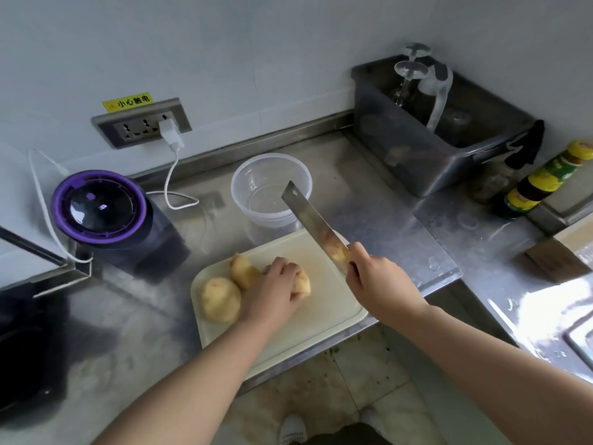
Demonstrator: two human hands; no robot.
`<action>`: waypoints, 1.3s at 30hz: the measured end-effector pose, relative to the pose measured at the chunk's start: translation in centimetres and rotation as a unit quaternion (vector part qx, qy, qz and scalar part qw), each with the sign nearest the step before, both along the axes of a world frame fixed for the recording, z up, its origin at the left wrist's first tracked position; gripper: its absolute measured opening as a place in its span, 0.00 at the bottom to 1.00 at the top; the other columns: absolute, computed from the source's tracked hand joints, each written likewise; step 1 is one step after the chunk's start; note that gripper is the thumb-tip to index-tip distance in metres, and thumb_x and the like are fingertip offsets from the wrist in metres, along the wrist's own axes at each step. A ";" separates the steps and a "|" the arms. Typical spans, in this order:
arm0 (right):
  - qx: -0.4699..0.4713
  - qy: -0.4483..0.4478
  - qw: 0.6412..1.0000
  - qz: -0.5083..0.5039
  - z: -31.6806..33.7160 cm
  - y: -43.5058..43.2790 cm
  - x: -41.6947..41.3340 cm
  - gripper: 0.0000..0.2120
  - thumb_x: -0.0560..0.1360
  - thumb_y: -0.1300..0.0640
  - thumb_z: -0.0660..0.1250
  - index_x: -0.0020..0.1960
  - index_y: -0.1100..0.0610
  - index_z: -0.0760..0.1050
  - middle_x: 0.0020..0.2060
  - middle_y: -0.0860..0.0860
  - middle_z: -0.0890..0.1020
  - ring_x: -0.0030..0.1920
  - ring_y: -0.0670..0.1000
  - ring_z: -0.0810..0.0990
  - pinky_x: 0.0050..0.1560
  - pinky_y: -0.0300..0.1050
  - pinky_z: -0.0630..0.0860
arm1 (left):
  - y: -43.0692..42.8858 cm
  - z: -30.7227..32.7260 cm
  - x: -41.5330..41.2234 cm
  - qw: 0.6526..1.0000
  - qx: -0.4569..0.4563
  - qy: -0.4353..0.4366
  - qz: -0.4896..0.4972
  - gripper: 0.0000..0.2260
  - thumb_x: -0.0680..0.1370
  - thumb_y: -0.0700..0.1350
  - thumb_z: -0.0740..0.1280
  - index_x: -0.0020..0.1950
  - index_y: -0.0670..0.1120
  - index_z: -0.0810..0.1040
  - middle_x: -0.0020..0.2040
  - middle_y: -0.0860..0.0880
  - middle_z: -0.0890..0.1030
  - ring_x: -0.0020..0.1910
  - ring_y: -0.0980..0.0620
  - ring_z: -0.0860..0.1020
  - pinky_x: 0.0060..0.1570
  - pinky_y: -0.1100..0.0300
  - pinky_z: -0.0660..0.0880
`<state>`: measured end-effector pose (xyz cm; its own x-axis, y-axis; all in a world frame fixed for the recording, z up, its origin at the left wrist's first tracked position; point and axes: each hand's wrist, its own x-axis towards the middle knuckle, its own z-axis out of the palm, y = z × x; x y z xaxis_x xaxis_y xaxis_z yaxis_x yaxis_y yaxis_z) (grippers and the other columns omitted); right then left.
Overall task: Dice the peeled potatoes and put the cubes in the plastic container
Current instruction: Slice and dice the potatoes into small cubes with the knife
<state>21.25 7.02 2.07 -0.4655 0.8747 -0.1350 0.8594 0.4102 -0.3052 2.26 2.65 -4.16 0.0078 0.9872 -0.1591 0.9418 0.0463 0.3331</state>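
Three peeled potatoes lie on a cream cutting board [324, 319]. My left hand [272, 290] grips the rightmost potato [303, 282] from above. Two more potatoes, one [220, 298] at the board's left and one [242, 269] behind it, lie beside that hand. My right hand [375, 277] holds a cleaver [309, 220] by its handle, the blade raised above the board and pointing away toward the round clear plastic container [271, 187], which stands empty behind the board.
A purple-lidded appliance [99, 207] stands at the left, its white cable plugged into a wall socket [141, 123]. A steel tub [426, 133] holding glasses sits at the back right, sauce bottles [542, 181] beside it. The counter edge runs just under the board.
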 end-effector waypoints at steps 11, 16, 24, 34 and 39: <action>-0.072 -0.085 0.993 0.044 -2.6 -1.7 0.2 0.04 0.81 0.60 0.52 0.55 0.55 0.63 0.30 0.49 0.70 0.33 0.56 0.76 0.32 0.47 0.71 | -1.7 -0.6 1.2 0.983 0.015 -0.086 0.161 0.23 0.76 0.51 0.69 0.70 0.49 0.70 0.66 0.52 0.72 0.62 0.51 0.74 0.56 0.60 0.70; -0.093 -0.090 0.991 0.042 -2.8 -1.4 -0.2 0.08 0.82 0.59 0.52 0.60 0.55 0.65 0.42 0.51 0.77 0.38 0.55 0.80 0.42 0.53 0.81 | -1.2 -0.8 2.9 0.978 0.030 -0.118 0.172 0.22 0.75 0.51 0.70 0.67 0.48 0.73 0.64 0.51 0.75 0.61 0.51 0.75 0.55 0.62 0.69; -0.111 -0.098 0.987 0.056 -2.9 -1.1 0.0 0.11 0.82 0.62 0.53 0.63 0.56 0.65 0.44 0.52 0.77 0.40 0.56 0.81 0.41 0.52 0.81 | -1.3 -1.0 2.5 0.977 0.033 -0.126 0.172 0.21 0.75 0.51 0.71 0.67 0.50 0.74 0.62 0.51 0.75 0.59 0.50 0.75 0.53 0.60 0.72; -0.072 -0.083 0.993 0.045 -0.6 -1.6 0.4 0.14 0.80 0.64 0.54 0.64 0.56 0.62 0.36 0.52 0.75 0.35 0.57 0.78 0.37 0.49 0.78 | -1.1 -1.0 2.7 0.974 0.044 -0.131 0.179 0.20 0.75 0.49 0.71 0.66 0.49 0.76 0.63 0.51 0.75 0.60 0.52 0.76 0.58 0.59 0.73; -0.089 -0.084 0.991 0.046 -0.7 -2.2 0.2 0.13 0.79 0.65 0.54 0.62 0.55 0.62 0.34 0.50 0.71 0.35 0.57 0.77 0.35 0.47 0.74 | -1.0 -0.6 2.7 0.974 0.042 -0.122 0.186 0.19 0.75 0.49 0.71 0.65 0.48 0.76 0.63 0.52 0.75 0.59 0.52 0.76 0.55 0.61 0.71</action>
<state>21.48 4.83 1.40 -0.5007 0.7845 -0.3659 0.8653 0.4425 -0.2354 4.95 1.62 -4.76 -0.3249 0.9387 -0.1150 0.7582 0.3312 0.5617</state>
